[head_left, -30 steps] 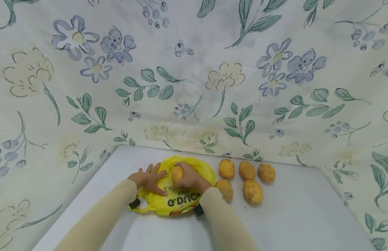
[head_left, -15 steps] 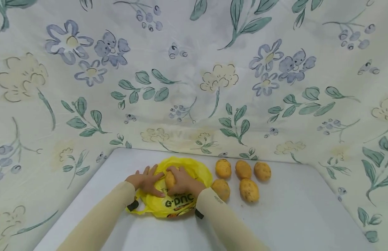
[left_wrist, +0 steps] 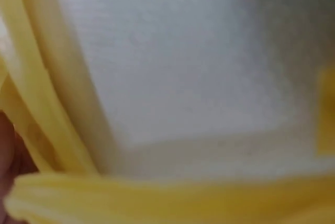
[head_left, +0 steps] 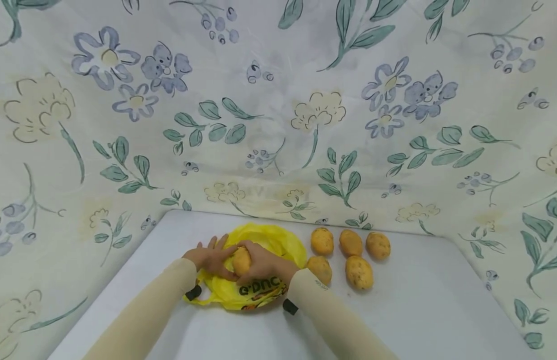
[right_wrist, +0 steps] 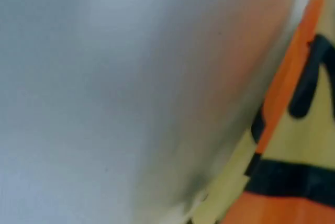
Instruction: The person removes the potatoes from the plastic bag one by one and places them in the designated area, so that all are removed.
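In the head view, a yellow plastic bag (head_left: 287,245) with dark printed lettering lies on the white table. My right hand (head_left: 266,263) grips a potato (head_left: 241,261) over the bag, thumb and fingers round it. My left hand (head_left: 212,261) rests at the bag's left side with its fingers spread, its fingertips close to the potato. Yellow folds of the bag (left_wrist: 157,200) cross the left wrist view, with a sliver of hand at the left edge. The right wrist view catches the bag's orange and black print (right_wrist: 293,182); neither wrist view shows the potato.
Several loose potatoes (head_left: 359,273) lie to the right of the bag, the nearest one (head_left: 320,270) beside its right edge. A floral cloth (head_left: 278,150) hangs behind the white table (head_left: 422,300) and along its sides.
My right hand has carried its potato left and slightly toward me across the bag, up to my left hand. The left hand stays nearly in place. The head view has shifted slightly.
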A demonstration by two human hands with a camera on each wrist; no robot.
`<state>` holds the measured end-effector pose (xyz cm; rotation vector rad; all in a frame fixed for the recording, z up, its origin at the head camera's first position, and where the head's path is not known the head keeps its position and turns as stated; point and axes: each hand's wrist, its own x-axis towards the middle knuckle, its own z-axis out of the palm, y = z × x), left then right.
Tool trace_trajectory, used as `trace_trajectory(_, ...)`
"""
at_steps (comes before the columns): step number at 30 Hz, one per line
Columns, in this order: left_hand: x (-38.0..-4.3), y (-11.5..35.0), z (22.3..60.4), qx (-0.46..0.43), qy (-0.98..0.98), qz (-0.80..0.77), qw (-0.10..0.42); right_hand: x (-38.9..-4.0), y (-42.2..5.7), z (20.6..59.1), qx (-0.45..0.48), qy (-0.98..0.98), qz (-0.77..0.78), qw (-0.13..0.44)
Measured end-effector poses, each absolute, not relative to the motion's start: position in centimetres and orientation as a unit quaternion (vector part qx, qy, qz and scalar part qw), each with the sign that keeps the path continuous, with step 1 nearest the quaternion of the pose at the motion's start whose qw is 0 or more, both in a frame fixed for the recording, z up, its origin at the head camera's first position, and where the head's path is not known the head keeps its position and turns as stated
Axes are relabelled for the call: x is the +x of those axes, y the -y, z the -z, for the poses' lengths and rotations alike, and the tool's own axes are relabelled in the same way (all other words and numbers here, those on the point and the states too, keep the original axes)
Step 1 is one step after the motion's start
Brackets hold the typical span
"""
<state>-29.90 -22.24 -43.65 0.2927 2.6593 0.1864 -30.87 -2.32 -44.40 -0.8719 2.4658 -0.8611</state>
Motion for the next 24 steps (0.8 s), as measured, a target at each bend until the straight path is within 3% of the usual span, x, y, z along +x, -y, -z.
trace_trajectory(14,-30.1,22.4,44.2,0.079,-0.963,-0.094,0.239,-30.1,0.9,42.2,-0.245,-0.798,0.490,0.250)
trace_trajectory(24,-30.2,22.3,44.3,0.079,-0.964,-0.097,0.235,-29.5,-0.8,39.7,-0.295,-0.774,0.496,0.261)
